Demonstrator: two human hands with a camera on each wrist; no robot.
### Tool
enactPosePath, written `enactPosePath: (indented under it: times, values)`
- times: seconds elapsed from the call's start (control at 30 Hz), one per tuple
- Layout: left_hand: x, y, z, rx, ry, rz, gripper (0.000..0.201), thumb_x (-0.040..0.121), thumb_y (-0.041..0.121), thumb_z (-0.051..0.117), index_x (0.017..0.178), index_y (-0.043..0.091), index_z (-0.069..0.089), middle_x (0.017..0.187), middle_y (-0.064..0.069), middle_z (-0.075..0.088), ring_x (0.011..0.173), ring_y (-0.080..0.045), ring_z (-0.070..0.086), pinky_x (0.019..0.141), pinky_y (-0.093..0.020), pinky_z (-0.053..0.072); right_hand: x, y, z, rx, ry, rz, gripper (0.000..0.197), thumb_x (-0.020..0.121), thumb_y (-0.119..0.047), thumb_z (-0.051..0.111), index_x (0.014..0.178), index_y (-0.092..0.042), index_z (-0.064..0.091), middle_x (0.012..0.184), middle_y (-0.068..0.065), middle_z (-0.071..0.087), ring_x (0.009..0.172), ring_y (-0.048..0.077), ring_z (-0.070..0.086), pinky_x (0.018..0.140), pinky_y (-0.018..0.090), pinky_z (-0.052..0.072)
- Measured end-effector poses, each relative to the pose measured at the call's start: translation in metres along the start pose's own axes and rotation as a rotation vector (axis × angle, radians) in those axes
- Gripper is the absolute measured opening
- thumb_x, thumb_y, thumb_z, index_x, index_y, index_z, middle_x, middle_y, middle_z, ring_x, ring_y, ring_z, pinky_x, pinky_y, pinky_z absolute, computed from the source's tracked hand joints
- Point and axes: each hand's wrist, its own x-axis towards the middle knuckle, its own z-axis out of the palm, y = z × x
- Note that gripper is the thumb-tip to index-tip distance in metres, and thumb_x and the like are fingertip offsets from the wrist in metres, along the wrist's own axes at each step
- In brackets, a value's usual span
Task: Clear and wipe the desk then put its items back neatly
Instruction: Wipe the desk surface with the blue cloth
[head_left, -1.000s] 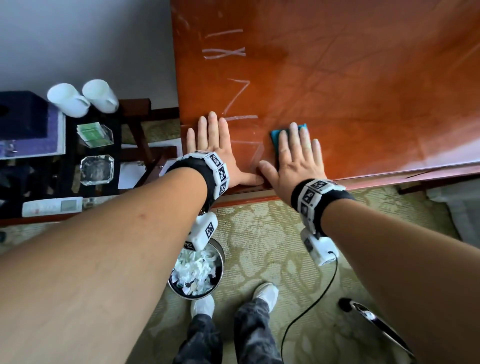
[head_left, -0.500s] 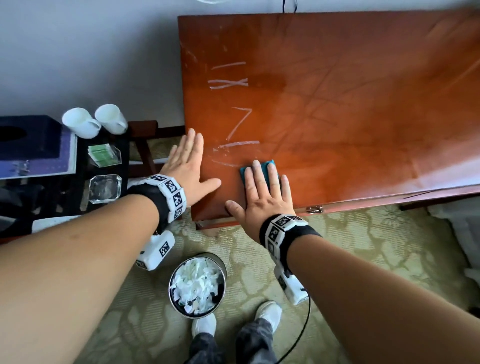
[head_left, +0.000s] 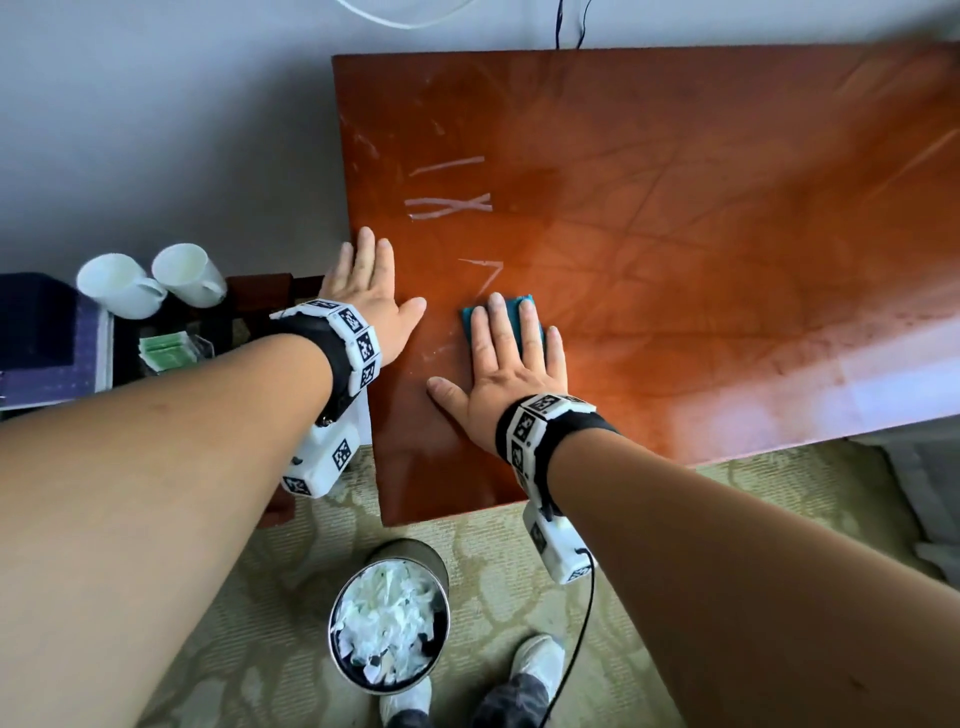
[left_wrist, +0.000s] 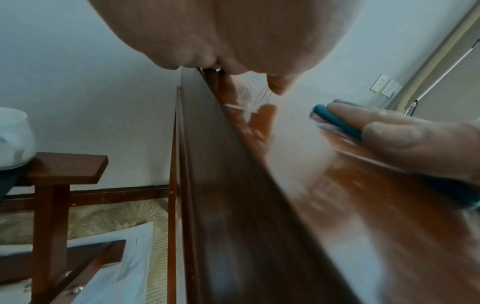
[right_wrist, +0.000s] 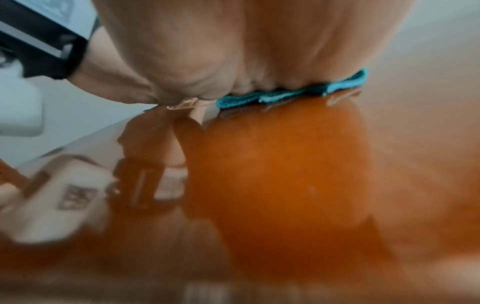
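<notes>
- Far left, off the desk: side stand (head_left: 171, 332) w/ two white mugs (head_left: 150, 283), a green packet (head_left: 166, 351) in a clear holder, a dark box (head_left: 36, 338). These look like the cleared items, so you're in the wipe step; put-back not yet begun.
- Your left hand (head_left: 363, 306) lies flat on the desk (head_left: 727, 208) at its left edge, fingers straight and close together, thumb out to the right, holding nothing. It reads as a brace only.
- Just right of it: pale marks (head_left: 449, 205) on the wood, a dash, an X and a Z-like stroke, all farther from you than the cloth.
- Your right hand (head_left: 511, 364) presses the teal cloth (head_left: 524, 306), fingers spread and straight on top, thumb out left on bare wood. No pinch; palm and fingers pin it down. The right wrist view shows folded cloth (right_wrist: 293, 94) squashed under the hand.
- Cloth sits at the Z mark's lower tip, near the desk's left end.
- Next, I judge: push fwd over the Z, then X and dash, keeping pressure even so the cloth doesn't bunch.
- Rest of the desk to the right looks smeary; prob. needs passes too.
- Floor below: bin (head_left: 389, 618) full of white scraps.
</notes>
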Motion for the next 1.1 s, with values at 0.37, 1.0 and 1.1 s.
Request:
enactPosePath:
  times: [0.37, 1.0, 1.1]
  values:
    - [0.077, -0.011, -0.025, -0.013, 0.121, -0.027, 0.073, 0.103, 0.061, 0.017, 0.161, 0.030, -0.015, 0.166, 0.004, -0.029, 0.154, -0.030, -0.021, 0.124, -0.052, -0.011, 0.069, -0.011, -0.038, 0.014, -0.014, 0.026, 0.095, 0.091, -0.082, 0.013, 0.160, -0.025, -0.021, 0.163, -0.008, -0.036, 0.147, 0.023, -0.039, 0.123, 0.052, -0.015]
    - [0.187, -0.023, -0.079, -0.079, 0.098, -0.039, 0.067, 0.101, 0.063, 0.016, 0.156, 0.045, -0.018, 0.162, 0.011, -0.036, 0.151, -0.032, -0.029, 0.121, -0.058, -0.013, 0.208, -0.015, -0.115, -0.040, -0.068, -0.013, 0.089, 0.094, -0.077, 0.014, 0.159, -0.028, -0.022, 0.162, -0.008, -0.037, 0.148, 0.024, -0.037, 0.124, 0.052, -0.013]
    - [0.201, -0.025, -0.090, -0.098, 0.078, -0.044, 0.067, 0.099, 0.065, 0.017, 0.155, 0.049, -0.017, 0.161, 0.012, -0.038, 0.151, -0.032, -0.029, 0.121, -0.058, -0.014, 0.235, -0.013, -0.133, -0.042, -0.086, -0.031, 0.088, 0.096, -0.076, 0.017, 0.159, -0.028, -0.021, 0.162, -0.009, -0.037, 0.149, 0.023, -0.036, 0.124, 0.051, -0.013]
